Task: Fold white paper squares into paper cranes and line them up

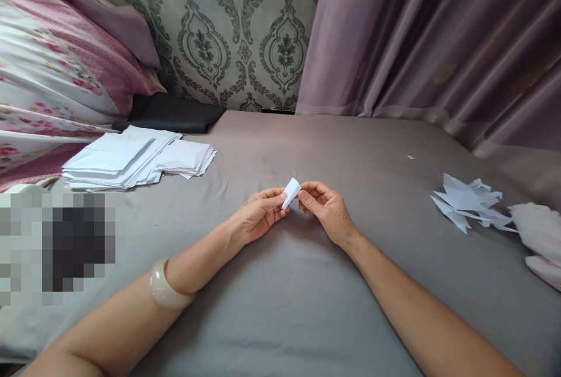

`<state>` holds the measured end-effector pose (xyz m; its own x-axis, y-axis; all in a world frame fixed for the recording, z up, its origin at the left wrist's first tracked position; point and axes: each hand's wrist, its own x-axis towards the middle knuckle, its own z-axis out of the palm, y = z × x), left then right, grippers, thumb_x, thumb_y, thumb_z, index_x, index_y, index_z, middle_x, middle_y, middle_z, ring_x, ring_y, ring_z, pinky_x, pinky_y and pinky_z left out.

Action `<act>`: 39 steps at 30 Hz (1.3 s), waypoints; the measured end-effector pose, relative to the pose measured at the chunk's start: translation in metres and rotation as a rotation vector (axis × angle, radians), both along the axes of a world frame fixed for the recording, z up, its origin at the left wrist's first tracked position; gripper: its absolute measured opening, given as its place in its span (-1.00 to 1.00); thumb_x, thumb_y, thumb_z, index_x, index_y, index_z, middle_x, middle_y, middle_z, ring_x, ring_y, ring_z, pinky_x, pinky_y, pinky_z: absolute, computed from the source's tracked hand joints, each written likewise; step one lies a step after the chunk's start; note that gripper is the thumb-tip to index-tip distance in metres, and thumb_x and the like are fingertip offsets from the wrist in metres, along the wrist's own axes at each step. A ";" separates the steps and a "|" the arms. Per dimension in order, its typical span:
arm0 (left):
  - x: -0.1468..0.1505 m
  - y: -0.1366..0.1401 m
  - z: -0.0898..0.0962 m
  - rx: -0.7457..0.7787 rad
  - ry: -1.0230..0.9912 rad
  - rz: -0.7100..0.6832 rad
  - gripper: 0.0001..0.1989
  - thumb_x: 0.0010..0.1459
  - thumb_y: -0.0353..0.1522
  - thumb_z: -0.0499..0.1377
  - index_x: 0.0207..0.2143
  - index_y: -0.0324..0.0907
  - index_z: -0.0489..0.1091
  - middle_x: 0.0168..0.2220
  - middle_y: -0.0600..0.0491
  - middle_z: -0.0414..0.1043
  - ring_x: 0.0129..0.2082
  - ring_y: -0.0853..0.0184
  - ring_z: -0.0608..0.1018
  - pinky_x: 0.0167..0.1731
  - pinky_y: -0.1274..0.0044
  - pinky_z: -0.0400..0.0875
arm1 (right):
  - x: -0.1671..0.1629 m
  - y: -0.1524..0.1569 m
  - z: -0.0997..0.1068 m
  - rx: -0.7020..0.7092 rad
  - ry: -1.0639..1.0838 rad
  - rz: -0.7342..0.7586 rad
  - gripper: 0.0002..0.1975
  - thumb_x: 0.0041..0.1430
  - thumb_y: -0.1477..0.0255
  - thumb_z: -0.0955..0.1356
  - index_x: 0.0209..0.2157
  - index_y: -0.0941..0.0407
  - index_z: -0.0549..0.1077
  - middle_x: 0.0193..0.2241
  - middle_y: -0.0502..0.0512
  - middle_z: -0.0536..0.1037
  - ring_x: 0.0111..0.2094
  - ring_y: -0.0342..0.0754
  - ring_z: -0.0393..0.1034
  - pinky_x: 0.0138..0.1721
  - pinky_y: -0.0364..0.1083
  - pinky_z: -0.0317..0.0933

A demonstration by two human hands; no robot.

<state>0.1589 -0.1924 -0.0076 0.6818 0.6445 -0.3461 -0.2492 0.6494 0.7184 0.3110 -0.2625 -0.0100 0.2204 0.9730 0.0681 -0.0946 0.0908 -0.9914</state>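
Note:
A small folded piece of white paper [291,192] is held up over the middle of the grey cloth surface [280,307]. My left hand [263,213] pinches its lower left part between thumb and fingers. From the other side my right hand [325,208] has thumb and forefinger closed at the paper's right edge. The other right fingers are curled and partly hidden. A pale bangle [166,286] circles my left forearm.
Stacked white paper sheets [114,158] and a smaller stack [186,156] lie at the left, by a black flat item [175,113]. Folded white paper pieces [471,199] are heaped at the right, near crumpled pale fabric [537,228]. Purple curtains [394,32] hang behind.

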 end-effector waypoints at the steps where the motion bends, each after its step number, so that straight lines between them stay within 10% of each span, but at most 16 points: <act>1: 0.000 0.000 -0.001 0.004 0.001 0.001 -0.88 0.04 -0.53 0.28 -0.30 -0.35 0.49 -0.43 0.04 0.45 -0.52 0.54 0.46 -0.43 0.69 0.40 | 0.000 0.000 0.000 -0.001 0.000 0.002 -0.67 -0.03 0.17 0.46 -0.31 0.11 0.45 -0.55 -0.06 0.45 -0.55 -0.22 0.25 -0.49 -0.16 0.18; 24: 0.000 0.001 -0.004 0.035 0.044 0.066 -0.83 0.02 -0.47 0.32 -0.28 -0.30 0.47 -0.38 0.02 0.47 -0.44 0.50 0.49 -0.41 0.66 0.39 | 0.002 0.000 -0.001 -0.009 -0.021 -0.033 -0.71 0.00 0.19 0.43 -0.33 0.11 0.46 -0.55 -0.03 0.46 -0.54 -0.19 0.30 -0.51 -0.15 0.22; 39: 0.000 -0.009 0.000 0.462 0.153 0.097 -0.58 0.04 -0.22 0.30 -0.05 -0.17 0.41 -0.05 -0.07 0.44 -0.10 0.27 0.50 -0.13 0.49 0.37 | -0.002 0.003 -0.009 0.005 -0.339 -0.190 -0.76 -0.03 0.23 0.43 -0.40 0.11 0.48 -0.51 0.02 0.50 -0.53 -0.13 0.32 -0.50 -0.14 0.19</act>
